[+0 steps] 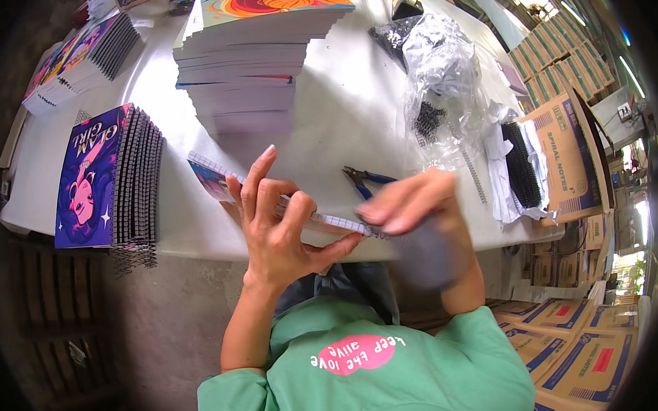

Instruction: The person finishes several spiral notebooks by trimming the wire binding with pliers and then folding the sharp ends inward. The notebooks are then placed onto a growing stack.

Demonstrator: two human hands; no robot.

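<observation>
My left hand (pixel 270 227) grips a notebook (pixel 330 222), held edge-up above the front of the table, thumb near its right end and fingers spread along it. A row of holes or coil runs along the raised edge; part of a coloured cover shows at the left. At the notebook's right end is my right hand (pixel 418 201), smeared by motion, so whether it pinches anything cannot be made out. A blurred dark grey round thing (pixel 427 252) shows by my right wrist. Blue-handled cutting pliers (pixel 365 180) lie on the table just beyond the notebook.
A tall stack of unbound books (pixel 248 76) stands ahead. Spiral notebooks with purple covers (pixel 89 181) are piled at left, another pile (pixel 83 58) behind. At right lie a clear plastic bag (pixel 441 73), black coils (pixel 520 166) in paper and an open carton (pixel 564 156).
</observation>
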